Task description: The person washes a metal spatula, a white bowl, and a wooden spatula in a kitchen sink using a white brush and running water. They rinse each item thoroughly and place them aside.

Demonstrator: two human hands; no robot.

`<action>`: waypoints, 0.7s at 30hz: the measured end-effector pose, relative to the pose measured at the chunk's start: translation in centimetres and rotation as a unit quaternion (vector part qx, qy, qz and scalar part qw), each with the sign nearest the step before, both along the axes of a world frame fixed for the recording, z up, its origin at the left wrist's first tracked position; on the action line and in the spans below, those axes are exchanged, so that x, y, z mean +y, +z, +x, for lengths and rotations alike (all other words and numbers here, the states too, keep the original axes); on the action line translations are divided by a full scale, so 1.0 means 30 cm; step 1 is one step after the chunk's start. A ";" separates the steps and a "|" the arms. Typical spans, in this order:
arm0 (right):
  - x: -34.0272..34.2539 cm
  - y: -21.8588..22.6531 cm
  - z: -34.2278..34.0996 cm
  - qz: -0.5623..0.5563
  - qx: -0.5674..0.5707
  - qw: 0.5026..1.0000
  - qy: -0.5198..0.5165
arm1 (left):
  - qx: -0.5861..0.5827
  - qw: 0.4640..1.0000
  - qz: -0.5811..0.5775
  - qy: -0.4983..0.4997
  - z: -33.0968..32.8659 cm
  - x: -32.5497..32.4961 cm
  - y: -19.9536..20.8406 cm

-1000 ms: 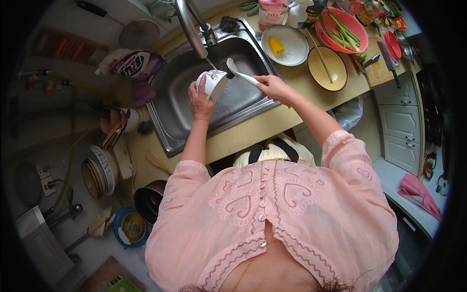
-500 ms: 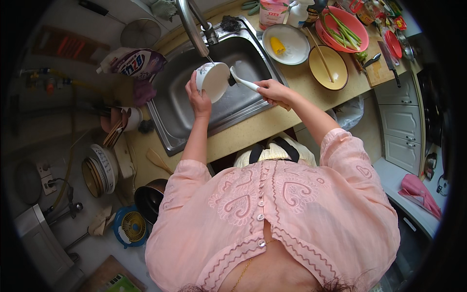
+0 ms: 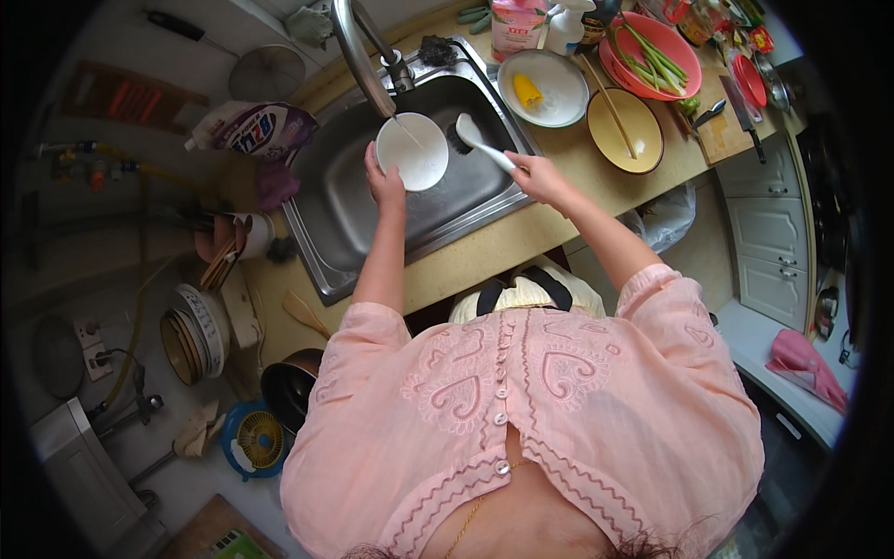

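Note:
Over the sink (image 3: 335,238), my left hand (image 3: 386,186) grips a white bowl (image 3: 413,154) by its left edge, fingers outside and thumb near the rim. The bowl's inside faces up under the faucet (image 3: 361,65), and a thin stream of water falls into it. My right hand (image 3: 540,179) is closed round the handle end of a white dish brush (image 3: 484,144). Its dark bristles point down over the basin, just right of the bowl and apart from it.
Right of the sink are a white bowl with a yellow piece (image 3: 527,91), a yellow bowl (image 3: 615,140) with chopsticks across it, a pink basin (image 3: 684,84) of green stalks, and a knife (image 3: 743,119) on a cutting board. A detergent bag (image 3: 250,129) stands at left.
The bowl has turned from tilted on its side to facing up under the water. My right hand has drawn the brush slightly right, away from the bowl.

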State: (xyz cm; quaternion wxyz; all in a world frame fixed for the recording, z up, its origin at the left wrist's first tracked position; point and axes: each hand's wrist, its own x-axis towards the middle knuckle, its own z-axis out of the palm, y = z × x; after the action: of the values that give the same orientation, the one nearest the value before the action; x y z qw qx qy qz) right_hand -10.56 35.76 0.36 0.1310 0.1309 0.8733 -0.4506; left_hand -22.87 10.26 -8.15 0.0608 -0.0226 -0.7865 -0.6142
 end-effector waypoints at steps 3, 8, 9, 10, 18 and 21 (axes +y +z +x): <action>-0.001 -0.013 0.030 0.068 0.107 0.992 0.021 | -0.204 0.972 0.114 -0.017 0.033 0.041 0.129; -0.074 0.016 0.013 0.243 0.081 0.963 0.085 | -0.284 0.946 0.096 -0.124 0.046 0.149 0.186; -0.078 -0.001 0.021 0.209 0.062 0.974 0.066 | -0.237 0.964 0.041 -0.111 0.036 0.177 0.158; -0.082 0.007 0.026 0.176 0.042 0.982 0.051 | -0.206 0.972 -0.050 -0.100 0.030 0.191 0.168; -0.128 -0.014 0.013 -0.285 -0.072 0.945 -0.145 | -0.059 0.953 -0.245 -0.169 -0.076 0.227 0.134; -0.131 -0.012 0.012 -0.339 -0.140 0.927 -0.082 | -0.079 0.944 -0.283 -0.148 -0.075 0.221 0.161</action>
State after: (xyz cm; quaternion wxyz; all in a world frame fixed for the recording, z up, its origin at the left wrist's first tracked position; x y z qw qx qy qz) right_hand -10.20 31.83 -0.01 0.2512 0.2113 0.6276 -0.7060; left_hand -25.10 16.90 -3.33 -0.1013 -0.1064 -0.9180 -0.3684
